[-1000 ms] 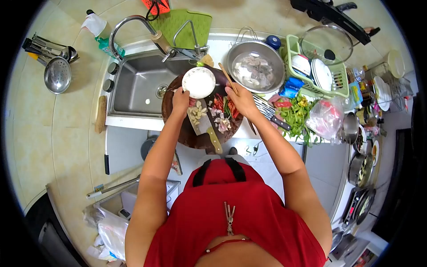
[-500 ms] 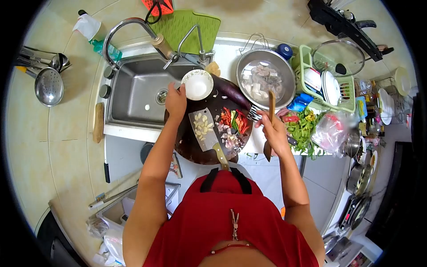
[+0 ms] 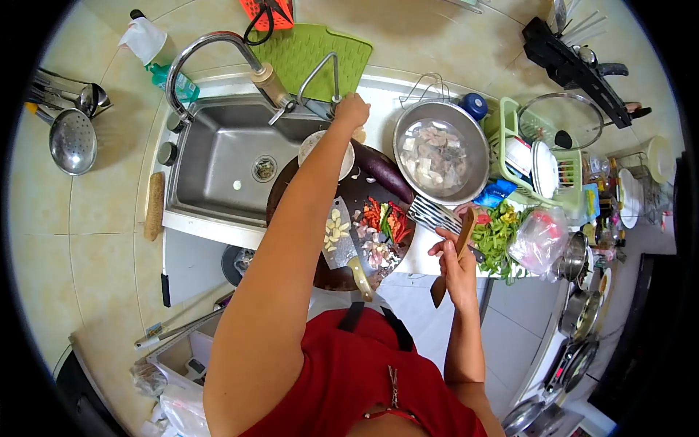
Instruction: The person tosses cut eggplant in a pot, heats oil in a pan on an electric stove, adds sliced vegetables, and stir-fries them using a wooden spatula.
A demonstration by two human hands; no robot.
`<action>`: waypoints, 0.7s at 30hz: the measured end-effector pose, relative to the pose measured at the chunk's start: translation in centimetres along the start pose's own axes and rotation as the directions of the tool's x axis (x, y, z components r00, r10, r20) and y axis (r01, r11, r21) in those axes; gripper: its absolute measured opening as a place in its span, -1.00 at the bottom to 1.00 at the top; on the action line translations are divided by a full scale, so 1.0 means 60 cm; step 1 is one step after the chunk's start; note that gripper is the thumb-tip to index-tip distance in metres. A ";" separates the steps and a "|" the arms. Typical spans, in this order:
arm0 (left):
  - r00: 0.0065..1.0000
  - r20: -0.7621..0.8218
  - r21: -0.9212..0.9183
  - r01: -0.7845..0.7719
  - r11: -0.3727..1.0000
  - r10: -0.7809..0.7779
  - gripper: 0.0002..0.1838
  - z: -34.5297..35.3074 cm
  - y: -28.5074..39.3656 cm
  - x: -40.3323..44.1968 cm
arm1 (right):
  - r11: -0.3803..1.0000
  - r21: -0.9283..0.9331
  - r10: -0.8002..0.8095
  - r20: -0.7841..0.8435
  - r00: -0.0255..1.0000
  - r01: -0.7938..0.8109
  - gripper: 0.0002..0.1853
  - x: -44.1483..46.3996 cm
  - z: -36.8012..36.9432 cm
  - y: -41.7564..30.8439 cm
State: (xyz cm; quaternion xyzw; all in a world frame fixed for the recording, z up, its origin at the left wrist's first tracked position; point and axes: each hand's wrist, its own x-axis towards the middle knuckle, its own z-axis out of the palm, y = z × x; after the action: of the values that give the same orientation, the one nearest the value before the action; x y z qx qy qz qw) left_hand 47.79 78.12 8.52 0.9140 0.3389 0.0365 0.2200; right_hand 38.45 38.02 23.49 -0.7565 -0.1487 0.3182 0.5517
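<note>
My left hand (image 3: 352, 111) is at the base of the small tap (image 3: 336, 73), its fingers closed around the handle there and partly hidden. Under my left forearm, a small white bowl (image 3: 312, 144) stands at the back of the dark round chopping board (image 3: 285, 191). My right hand (image 3: 457, 271) holds a wooden spatula (image 3: 466, 229) over the counter's front edge. Close to its fingers is a slotted metal utensil (image 3: 431, 214). On the board lie a cleaver (image 3: 355, 273) with garlic cloves (image 3: 336, 230) on its blade, chopped red peppers (image 3: 394, 220), chopped shallots (image 3: 377, 253) and an eggplant (image 3: 378, 173).
A steel sink (image 3: 218, 160) is at the left, under a large tap (image 3: 218, 36). A steel basin (image 3: 441, 151) holds pale pieces in water. Right of it are a green dish rack (image 3: 502, 135), leafy greens (image 3: 496, 237) and a plastic bag (image 3: 539, 240).
My left hand has left the bowl's side and reached forward and right to the small tap. My right hand still holds the wooden spatula, now a little nearer my body.
</note>
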 end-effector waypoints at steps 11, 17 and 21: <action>0.932 -0.105 -0.172 -0.361 0.916 0.348 -0.60 -0.036 -0.057 -0.057 | 0.999 0.042 0.012 0.010 1.000 -0.012 -0.62 -0.016 -0.015 0.017; 0.840 -0.538 -0.038 -0.113 0.993 0.075 -0.62 -0.072 -0.094 -0.277 | 1.000 0.021 -0.018 0.002 1.000 0.018 -0.64 -0.014 -0.026 0.007; 0.807 -0.580 -0.164 0.021 0.986 -0.114 -0.50 -0.077 -0.116 -0.287 | 0.999 0.031 -0.034 0.033 0.999 0.033 -0.64 -0.019 -0.023 0.002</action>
State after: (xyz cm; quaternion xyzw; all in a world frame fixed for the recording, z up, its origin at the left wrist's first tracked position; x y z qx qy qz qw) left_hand 29.34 73.60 11.13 0.8262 0.4188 0.3345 0.1736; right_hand 38.47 36.33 23.97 -0.7400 -0.1659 0.3238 0.5657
